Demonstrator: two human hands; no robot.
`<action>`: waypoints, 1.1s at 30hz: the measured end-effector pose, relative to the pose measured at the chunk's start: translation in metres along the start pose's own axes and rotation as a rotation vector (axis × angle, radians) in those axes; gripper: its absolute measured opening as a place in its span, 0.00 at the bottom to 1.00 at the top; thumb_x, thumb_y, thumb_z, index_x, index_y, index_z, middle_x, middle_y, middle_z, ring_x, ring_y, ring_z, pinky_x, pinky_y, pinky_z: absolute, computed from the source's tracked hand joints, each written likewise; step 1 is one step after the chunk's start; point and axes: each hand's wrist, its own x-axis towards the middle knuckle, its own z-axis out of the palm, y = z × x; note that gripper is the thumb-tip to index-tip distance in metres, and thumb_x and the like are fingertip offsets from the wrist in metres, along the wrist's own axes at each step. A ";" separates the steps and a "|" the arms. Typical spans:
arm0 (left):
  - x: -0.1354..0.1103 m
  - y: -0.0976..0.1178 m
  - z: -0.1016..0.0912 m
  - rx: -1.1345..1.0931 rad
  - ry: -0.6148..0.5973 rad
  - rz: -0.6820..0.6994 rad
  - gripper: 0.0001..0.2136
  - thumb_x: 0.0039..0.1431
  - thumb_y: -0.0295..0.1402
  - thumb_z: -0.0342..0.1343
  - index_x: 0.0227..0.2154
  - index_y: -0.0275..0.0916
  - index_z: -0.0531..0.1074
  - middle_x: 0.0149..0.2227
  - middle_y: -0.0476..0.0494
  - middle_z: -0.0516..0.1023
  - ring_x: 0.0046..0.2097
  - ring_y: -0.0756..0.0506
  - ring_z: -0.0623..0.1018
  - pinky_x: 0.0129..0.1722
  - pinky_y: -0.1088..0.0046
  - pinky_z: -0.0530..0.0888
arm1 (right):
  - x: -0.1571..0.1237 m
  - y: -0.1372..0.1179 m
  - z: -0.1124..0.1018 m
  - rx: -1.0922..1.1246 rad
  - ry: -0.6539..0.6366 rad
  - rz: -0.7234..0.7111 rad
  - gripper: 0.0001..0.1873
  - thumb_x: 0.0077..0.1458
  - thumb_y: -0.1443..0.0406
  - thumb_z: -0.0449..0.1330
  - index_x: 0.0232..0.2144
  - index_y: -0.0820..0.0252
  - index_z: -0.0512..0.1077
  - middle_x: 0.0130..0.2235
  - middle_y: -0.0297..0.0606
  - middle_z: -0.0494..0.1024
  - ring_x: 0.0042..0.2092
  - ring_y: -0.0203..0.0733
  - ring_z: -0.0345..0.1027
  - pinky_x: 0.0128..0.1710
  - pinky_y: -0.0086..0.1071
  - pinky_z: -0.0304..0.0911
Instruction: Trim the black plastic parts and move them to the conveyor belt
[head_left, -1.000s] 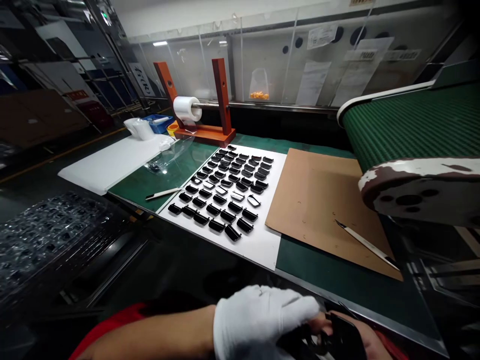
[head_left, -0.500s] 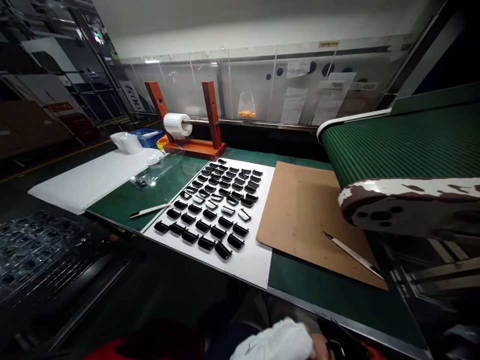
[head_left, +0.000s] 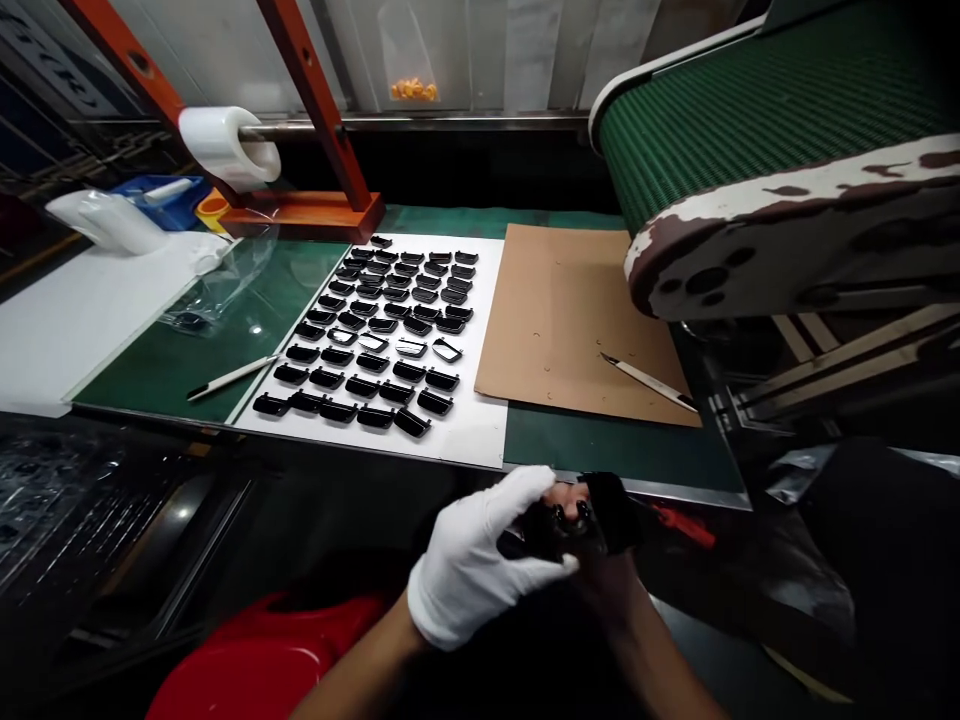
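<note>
My left hand (head_left: 469, 555), in a white glove, reaches in from the left in front of my body, thumb and fingers closed around the near side of a glossy black plastic part (head_left: 613, 512). My bare right hand (head_left: 568, 498) is mostly hidden behind that part, with a few fingertips showing against it, and supports it from the far side. Beyond both hands, rows of small black plastic pieces (head_left: 362, 386) lie on a white sheet (head_left: 472, 440); a few show shiny, light-reflecting faces.
A brown cardboard sheet (head_left: 555, 330) carries a white pen-like tool (head_left: 649, 382); a similar tool (head_left: 232, 377) lies at left. A film roll (head_left: 217, 145) hangs on an orange stand (head_left: 300, 215). A green conveyor (head_left: 750, 110) overhangs the right. A red stool (head_left: 262, 650) stands below.
The view has tilted down and closer to the bench. Both hands have come up from the bottom edge into view, now holding the black part together. The laid-out pieces look unchanged.
</note>
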 end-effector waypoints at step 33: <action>0.125 -0.075 -0.016 0.400 -0.251 -0.078 0.32 0.49 0.40 0.65 0.55 0.32 0.62 0.52 0.31 0.71 0.54 0.35 0.71 0.53 0.57 0.68 | -0.003 0.001 -0.080 0.208 0.105 0.086 0.15 0.57 0.54 0.56 0.31 0.58 0.74 0.25 0.34 0.73 0.26 0.36 0.66 0.28 0.26 0.64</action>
